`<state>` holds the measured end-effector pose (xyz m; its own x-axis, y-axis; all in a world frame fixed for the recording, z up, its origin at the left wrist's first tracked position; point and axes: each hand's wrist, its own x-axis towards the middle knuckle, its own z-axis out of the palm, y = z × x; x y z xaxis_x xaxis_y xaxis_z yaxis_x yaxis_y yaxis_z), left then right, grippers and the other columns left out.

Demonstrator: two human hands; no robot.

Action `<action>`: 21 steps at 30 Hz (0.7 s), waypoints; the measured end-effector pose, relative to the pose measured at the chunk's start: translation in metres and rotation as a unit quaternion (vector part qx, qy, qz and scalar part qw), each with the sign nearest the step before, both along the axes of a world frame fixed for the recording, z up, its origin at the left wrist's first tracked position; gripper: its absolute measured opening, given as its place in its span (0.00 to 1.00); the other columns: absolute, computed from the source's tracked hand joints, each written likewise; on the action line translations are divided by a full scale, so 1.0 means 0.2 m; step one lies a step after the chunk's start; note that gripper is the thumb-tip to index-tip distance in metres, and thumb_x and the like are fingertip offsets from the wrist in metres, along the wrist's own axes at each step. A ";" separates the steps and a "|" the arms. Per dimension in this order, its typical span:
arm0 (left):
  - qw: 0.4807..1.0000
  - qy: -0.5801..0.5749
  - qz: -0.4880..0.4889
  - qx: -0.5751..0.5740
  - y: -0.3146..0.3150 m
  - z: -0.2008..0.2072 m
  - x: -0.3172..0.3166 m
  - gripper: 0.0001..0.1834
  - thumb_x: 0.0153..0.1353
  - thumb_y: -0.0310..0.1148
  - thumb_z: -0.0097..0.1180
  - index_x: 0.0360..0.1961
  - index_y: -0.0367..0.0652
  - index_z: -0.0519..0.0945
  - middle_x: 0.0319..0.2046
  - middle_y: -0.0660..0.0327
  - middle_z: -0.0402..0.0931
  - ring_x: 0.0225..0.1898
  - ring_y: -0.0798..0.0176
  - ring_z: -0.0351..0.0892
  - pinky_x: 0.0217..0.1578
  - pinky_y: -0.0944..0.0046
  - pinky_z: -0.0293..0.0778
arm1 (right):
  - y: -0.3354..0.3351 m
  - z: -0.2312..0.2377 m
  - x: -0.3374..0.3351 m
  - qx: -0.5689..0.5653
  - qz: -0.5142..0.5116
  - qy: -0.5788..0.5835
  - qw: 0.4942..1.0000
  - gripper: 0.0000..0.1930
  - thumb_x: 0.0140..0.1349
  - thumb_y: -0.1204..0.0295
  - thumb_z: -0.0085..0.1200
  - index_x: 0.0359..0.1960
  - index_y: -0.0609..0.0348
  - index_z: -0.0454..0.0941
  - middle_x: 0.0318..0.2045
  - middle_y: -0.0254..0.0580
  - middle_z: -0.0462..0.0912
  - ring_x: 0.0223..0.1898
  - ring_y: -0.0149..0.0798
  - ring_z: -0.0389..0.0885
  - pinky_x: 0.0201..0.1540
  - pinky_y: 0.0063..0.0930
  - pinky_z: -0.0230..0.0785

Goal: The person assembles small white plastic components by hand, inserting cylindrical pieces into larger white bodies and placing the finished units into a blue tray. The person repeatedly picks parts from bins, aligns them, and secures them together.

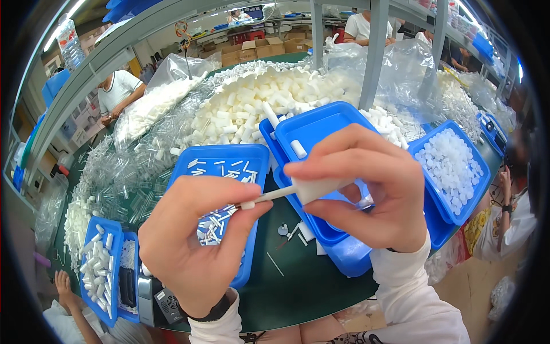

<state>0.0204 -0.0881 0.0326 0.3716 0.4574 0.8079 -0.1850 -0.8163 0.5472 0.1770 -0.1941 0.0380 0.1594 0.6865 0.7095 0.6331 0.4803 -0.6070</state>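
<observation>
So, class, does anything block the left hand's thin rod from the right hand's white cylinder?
Nothing visible does. The thin rod, pinched in the left hand, runs to the white cylinder in the right hand; I can't tell if its tip goes inside.

A factory assembly workshop, its green worktable piled at the centre of the frame with a bulk heap of loose white cylindrical pieces. Blue trays at left and right hold small parts grouped by kind. Gray metal uprights and clear plastic bags fill the upper right, cardboard boxes stand at top centre, and people in white tops appear around the edges.
</observation>
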 end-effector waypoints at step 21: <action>0.984 -0.043 -0.112 -0.133 0.00 0.02 -0.03 0.12 0.44 0.12 0.55 0.32 0.32 0.73 0.30 0.54 0.75 0.32 0.66 0.77 0.34 0.70 0.75 | 0.02 -0.04 0.03 0.033 0.029 0.027 0.999 0.18 0.38 0.80 0.67 0.34 0.66 0.76 0.32 0.45 0.80 0.34 0.33 0.79 0.34 0.21 0.69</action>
<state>0.0144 -0.0880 0.0358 0.4229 0.5720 0.7028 -0.3985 -0.5792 0.7112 0.1831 -0.1905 0.0308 0.1600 0.6475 0.7451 0.5707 0.5552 -0.6050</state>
